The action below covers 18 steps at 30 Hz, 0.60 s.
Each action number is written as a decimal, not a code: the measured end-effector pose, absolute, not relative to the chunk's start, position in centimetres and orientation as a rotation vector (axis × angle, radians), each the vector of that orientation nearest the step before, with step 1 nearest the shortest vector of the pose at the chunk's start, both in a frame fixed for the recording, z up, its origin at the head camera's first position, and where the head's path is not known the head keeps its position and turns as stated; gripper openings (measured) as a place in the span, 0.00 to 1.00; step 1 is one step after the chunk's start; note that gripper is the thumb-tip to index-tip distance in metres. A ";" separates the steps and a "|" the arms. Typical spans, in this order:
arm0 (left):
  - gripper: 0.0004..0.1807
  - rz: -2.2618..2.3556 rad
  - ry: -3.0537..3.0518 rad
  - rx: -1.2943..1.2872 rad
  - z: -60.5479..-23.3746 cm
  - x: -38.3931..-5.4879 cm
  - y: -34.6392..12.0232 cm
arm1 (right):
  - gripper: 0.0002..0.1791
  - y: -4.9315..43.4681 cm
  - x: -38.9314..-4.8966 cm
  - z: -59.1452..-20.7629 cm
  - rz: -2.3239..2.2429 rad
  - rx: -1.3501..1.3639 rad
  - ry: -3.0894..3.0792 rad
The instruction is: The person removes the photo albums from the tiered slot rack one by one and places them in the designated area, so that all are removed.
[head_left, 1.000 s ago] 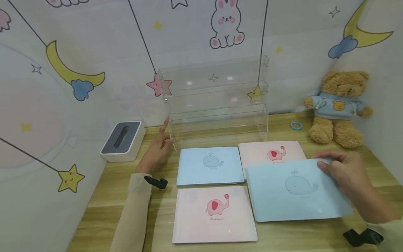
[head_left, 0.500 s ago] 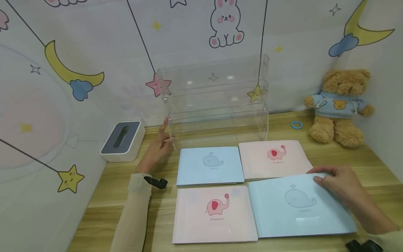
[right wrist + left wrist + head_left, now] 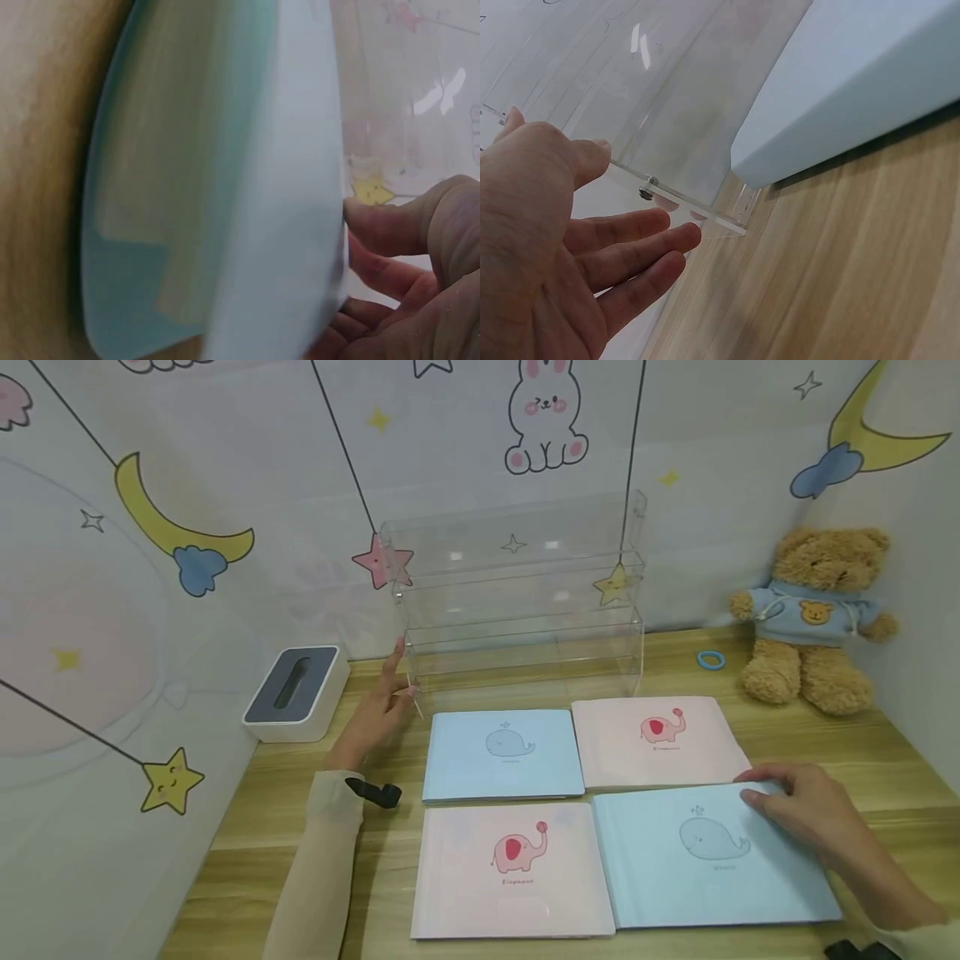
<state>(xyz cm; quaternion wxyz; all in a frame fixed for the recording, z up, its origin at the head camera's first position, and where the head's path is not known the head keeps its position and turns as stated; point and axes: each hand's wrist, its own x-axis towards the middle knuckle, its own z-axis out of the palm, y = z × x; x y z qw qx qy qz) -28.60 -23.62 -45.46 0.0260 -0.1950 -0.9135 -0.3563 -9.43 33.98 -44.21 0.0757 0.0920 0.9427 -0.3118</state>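
Note:
Against the back wall stands a clear acrylic tiered rack (image 3: 525, 639). My left hand (image 3: 375, 714) is at its left side, fingers extended; in the left wrist view the thumb (image 3: 592, 159) meets the panel's edge beside a small screw. At the front right lies a light blue whale book (image 3: 652, 885). Its far right edge is pinched by my right hand (image 3: 817, 818), thumb over the cover. The right wrist view shows this book (image 3: 292, 150) blurred, its cover lifted at an angle. Left of it is a pink elephant book (image 3: 457, 877).
Behind these lie another blue whale book (image 3: 465, 760) and another pink elephant book (image 3: 600, 739). A white box with a grey slotted top (image 3: 296, 693) stands left of the rack. At the right are a teddy bear (image 3: 813, 618) and a blue ring (image 3: 711, 660).
My right hand has lowered the blue whale book from above the pink one onto the table at the front right. My left hand has stayed at the rack.

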 end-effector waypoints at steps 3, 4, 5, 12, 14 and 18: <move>0.45 -1.097 -2.818 -0.603 -45.4 -28.4 -23.8 | 0.25 34.0 -9.6 -44.2 -0.879 0.215 2.873; 0.45 -1.094 -2.817 -0.603 -45.4 -28.4 -23.8 | 0.27 34.0 -9.7 -44.2 -0.854 0.193 2.889; 0.45 -1.092 -2.814 -0.601 -45.4 -28.3 -23.8 | 0.29 34.0 -9.8 -44.1 -0.838 0.176 2.904; 0.46 -1.103 -2.775 -0.607 -45.1 -27.9 -24.0 | 0.45 33.7 -10.9 -43.0 -0.752 0.192 2.986; 0.47 -1.114 -2.773 -0.616 -45.1 -27.7 -24.1 | 0.47 33.5 -11.2 -42.6 -0.740 0.147 3.028; 0.49 -1.065 -2.768 -0.627 -44.7 -26.8 -24.1 | 0.54 33.0 -12.4 -41.9 -0.734 -0.025 3.092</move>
